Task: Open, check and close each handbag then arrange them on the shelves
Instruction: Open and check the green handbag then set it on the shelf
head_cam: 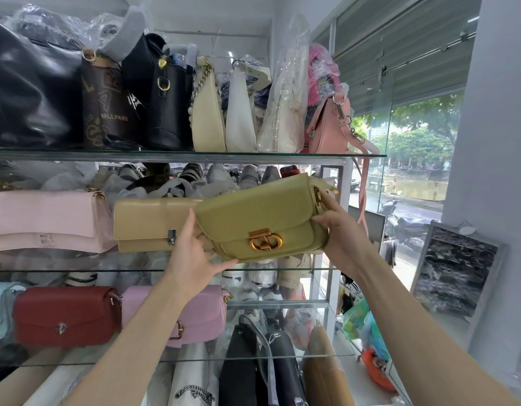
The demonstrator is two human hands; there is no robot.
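Both hands, left and right, fingers curled gripping smooth olive flap handbag, gold clasp.

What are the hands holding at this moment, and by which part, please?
Both hands hold the olive-green handbag by its ends: left hand at its left lower corner, right hand at its right end.

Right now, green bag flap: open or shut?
Shut. The flap lies flat over the green bag, gold clasp at its edge.
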